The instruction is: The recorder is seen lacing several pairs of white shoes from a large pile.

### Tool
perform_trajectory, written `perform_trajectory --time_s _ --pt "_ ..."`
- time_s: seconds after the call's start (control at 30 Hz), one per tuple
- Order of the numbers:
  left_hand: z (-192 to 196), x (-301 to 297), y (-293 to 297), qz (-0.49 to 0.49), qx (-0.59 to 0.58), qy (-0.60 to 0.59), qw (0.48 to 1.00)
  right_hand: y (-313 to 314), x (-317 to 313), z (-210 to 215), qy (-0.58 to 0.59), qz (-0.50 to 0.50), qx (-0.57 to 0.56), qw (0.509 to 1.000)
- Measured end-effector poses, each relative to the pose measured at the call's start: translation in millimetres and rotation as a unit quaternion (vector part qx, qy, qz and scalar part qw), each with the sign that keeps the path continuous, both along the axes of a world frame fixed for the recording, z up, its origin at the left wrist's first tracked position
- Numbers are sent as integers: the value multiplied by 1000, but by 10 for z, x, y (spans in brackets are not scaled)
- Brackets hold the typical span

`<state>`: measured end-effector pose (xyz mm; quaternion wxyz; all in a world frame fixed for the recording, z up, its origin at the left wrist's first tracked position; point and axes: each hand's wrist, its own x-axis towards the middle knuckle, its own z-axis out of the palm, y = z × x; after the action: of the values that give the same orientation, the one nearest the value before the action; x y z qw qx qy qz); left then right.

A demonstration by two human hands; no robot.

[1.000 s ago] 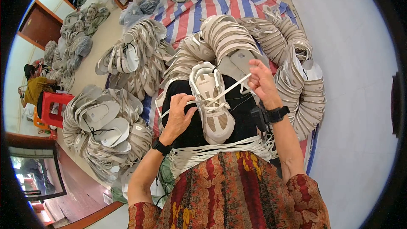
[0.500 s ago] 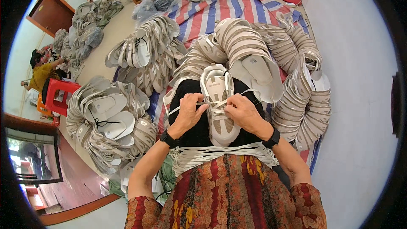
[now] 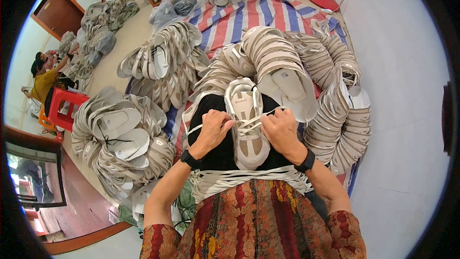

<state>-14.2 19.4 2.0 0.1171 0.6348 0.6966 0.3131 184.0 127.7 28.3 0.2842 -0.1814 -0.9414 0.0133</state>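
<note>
A beige and white shoe upper (image 3: 251,151) rests on the black cloth (image 3: 208,115) over my lap, its rounded toe toward me. Pale shoelace (image 3: 249,124) crosses its front in a few rows. At the shoe's left edge, my left hand (image 3: 214,127) pinches one lace end between thumb and forefinger. On the other side my right hand (image 3: 281,130) is closed on the lace, a loop of it showing above the fingers. A bundle of loose white laces (image 3: 249,181) lies across my waist.
Strung stacks of shoe uppers surround me: at left (image 3: 120,134), behind the shoe (image 3: 273,52) and at right (image 3: 340,124). They lie on a striped tarp (image 3: 239,19). A red stool (image 3: 64,108) and a person in yellow (image 3: 44,84) are at far left. A white wall (image 3: 402,115) borders the right.
My right hand has moved slightly right and up from the shoe's middle, drawing the lace outward. My left hand keeps its pinch beside the shoe. The person in yellow has raised an arm.
</note>
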Motion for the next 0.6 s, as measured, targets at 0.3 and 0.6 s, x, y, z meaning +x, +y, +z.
perform_trajectory --time_s 0.3,0.6 --pt "-21 20 65 -49 49 11 998 -77 -111 -283 184 -36 -164 969" --pt "148 -28 -7 -37 44 -29 998 22 37 -305 141 31 -166 975"
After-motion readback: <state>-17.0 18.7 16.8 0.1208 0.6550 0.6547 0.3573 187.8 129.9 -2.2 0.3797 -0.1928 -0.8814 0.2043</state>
